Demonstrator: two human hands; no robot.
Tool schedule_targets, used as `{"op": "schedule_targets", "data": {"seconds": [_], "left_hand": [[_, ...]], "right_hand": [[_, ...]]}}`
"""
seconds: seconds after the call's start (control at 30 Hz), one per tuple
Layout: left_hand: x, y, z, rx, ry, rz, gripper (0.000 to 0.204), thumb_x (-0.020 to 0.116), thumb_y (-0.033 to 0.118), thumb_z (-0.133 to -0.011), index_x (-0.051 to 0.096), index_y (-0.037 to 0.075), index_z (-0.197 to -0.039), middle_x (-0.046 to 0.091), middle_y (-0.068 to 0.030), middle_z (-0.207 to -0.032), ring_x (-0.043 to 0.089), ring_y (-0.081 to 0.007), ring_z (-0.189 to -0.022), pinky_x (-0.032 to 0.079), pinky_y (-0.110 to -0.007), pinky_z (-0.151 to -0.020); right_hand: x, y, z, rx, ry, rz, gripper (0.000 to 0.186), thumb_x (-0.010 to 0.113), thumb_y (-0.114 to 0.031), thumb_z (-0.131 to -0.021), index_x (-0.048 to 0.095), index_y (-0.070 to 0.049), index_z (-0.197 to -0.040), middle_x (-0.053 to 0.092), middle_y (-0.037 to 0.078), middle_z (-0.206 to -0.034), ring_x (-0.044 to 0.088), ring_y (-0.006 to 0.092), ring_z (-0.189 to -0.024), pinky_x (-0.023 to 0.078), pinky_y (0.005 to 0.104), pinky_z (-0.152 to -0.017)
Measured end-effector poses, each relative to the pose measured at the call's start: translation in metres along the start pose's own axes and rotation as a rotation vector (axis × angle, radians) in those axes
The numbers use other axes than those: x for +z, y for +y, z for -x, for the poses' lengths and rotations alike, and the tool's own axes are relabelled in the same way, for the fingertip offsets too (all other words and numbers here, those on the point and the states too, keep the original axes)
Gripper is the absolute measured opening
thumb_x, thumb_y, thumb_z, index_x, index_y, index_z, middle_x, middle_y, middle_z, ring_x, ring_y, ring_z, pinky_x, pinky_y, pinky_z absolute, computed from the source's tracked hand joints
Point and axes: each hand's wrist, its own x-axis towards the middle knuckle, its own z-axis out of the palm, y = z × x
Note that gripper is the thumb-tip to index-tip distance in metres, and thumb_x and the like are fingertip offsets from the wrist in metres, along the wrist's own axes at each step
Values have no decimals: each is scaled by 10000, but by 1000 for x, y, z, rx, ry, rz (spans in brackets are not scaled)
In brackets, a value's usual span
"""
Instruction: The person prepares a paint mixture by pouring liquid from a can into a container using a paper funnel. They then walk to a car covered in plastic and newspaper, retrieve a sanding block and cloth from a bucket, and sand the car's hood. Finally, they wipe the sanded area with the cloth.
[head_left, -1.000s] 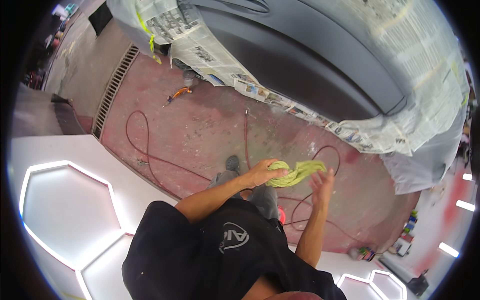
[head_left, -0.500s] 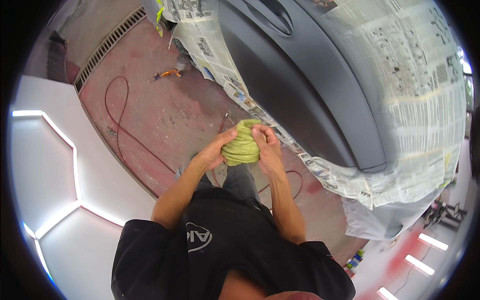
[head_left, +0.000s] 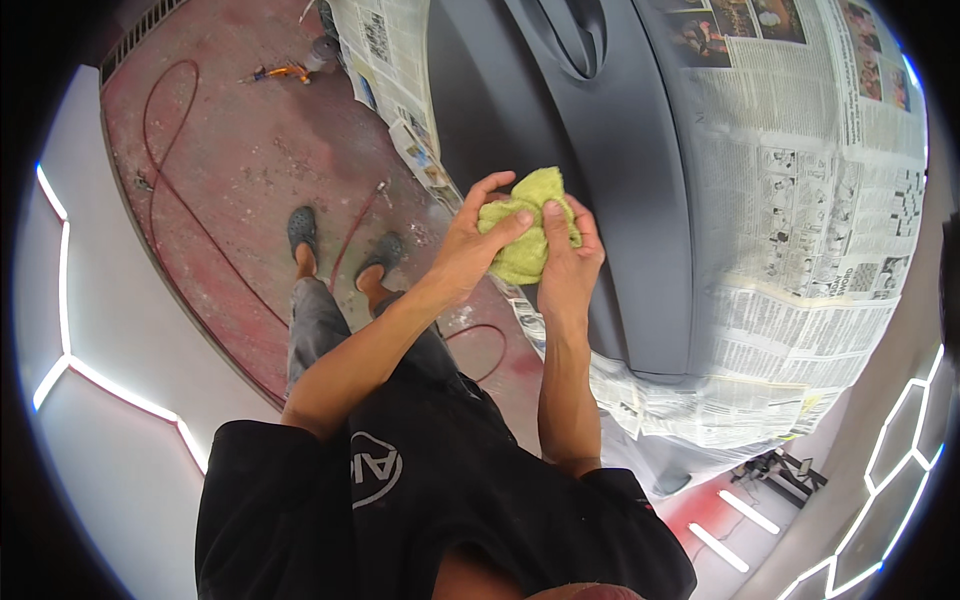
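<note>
A crumpled yellow-green cloth (head_left: 524, 250) is gripped between my two hands, in front of a dark grey car body panel (head_left: 630, 200). My left hand (head_left: 475, 235) pinches its left side, thumb on top and the index finger reaching beyond it. From the right, my right hand (head_left: 572, 260) presses its thumb on the cloth with the other fingers curled behind. The panel has a smooth matt surface with a recessed handle area (head_left: 575, 45) at its far end. Whether the cloth touches the panel I cannot tell.
Newspaper masking (head_left: 790, 220) surrounds the panel, with plastic sheeting (head_left: 665, 460) below it. A red hose (head_left: 205, 215) loops over the stained floor (head_left: 260, 150). An orange spray gun (head_left: 285, 73) lies at the far left. Bright light strips (head_left: 120, 400) line the wall.
Both hands have carried the cloth rightward and up, from over the floor to in front of the panel. The cloth is now bunched differently. My view has shifted toward the panel.
</note>
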Motion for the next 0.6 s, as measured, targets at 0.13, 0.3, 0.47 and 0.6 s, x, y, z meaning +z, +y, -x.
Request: {"op": "schedule_targets", "data": {"seconds": [0.13, 0.3, 0.47, 0.6], "left_hand": [[34, -12, -19, -190, -97, 365, 482, 680, 338, -1041, 587, 3, -1376, 681, -84, -1212, 658, -128, -1081, 549, -306, -913], [99, 14, -61, -139, -137, 476, 421, 619, 341, -1062, 624, 4, -1315, 695, -79, -1129, 667, -135, -980, 553, -316, -843], [120, 52, -97, -156, -97, 652, 337, 551, 318, -1081, 633, 21, -1217, 674, -62, -1028, 644, -142, -874, 548, -347, -738], [114, 48, -109, -236, -37, 660, 298, 528, 304, -1089, 628, 39, -1183, 663, -53, -993, 640, -145, -846, 543, -348, -703]], "right_hand": [[5, -37, -26, -373, 99, 463, 268, 706, -177, -1016, 700, 43, -1169, 731, 129, -1064, 687, 179, -965, 554, 329, -859], [14, -106, -84, -874, 188, 978, 269, 711, -187, -983, 713, -1, -1177, 728, 164, -1075, 703, 340, -1000, 541, 420, -911], [43, -133, -143, -1015, 121, 1297, 283, 704, -295, -966, 755, -156, -1207, 678, 131, -1004, 683, 361, -886, 554, 463, -799], [50, -118, -164, -936, 128, 1522, 279, 696, -326, -963, 770, -241, -1219, 645, 111, -1022, 695, 352, -846, 568, 488, -724]]}}
